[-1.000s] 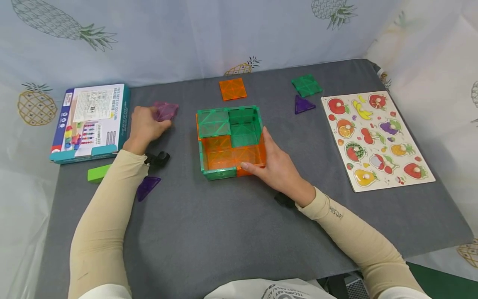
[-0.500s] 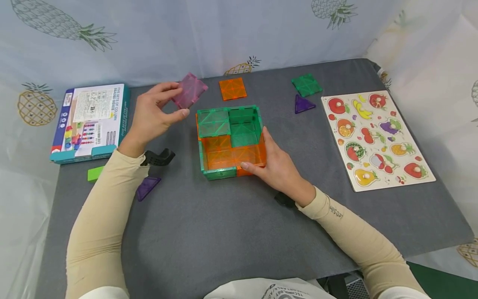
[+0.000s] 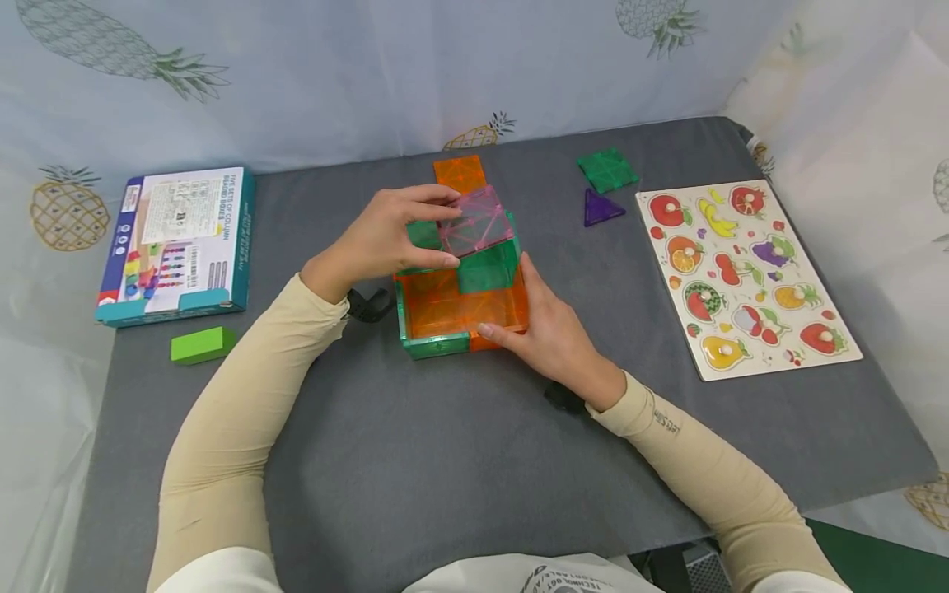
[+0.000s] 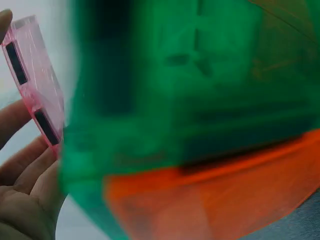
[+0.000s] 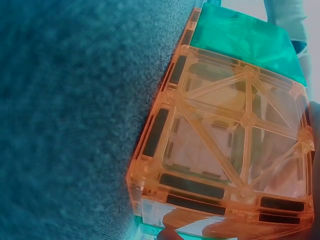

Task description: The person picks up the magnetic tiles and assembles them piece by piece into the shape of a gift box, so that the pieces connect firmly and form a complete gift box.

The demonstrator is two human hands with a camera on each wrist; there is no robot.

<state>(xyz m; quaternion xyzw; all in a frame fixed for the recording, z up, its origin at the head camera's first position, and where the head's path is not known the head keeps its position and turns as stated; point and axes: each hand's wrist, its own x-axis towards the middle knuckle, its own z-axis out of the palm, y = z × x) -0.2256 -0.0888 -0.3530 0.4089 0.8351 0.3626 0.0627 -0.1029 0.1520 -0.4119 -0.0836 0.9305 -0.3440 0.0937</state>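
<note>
Between thumb and fingers my left hand [image 3: 385, 235] pinches a translucent pink square magnetic tile [image 3: 480, 222]. It is held tilted over the back of a low open-topped box of green and orange magnetic tiles [image 3: 437, 344]. In the left wrist view the pink tile [image 4: 37, 85] shows its dark edge magnets, beside the blurred green wall of the box. My right hand [image 3: 556, 333] holds the box at its right front corner, thumb on the front, fingers along the right side. An orange side tile [image 5: 215, 130] fills the right wrist view. My left hand partly hides the box's back left.
Behind the box lies an orange tile [image 3: 460, 173]. To its right are a green tile [image 3: 608, 170] and a purple triangle tile [image 3: 602, 207]. A fruit puzzle board [image 3: 749, 280] lies at right; a boxed toy [image 3: 178, 243] and a green block [image 3: 203, 345] at left.
My left hand has picked the pink tile up from the table at left and carried it right, over the box. My right hand has stayed on the box.
</note>
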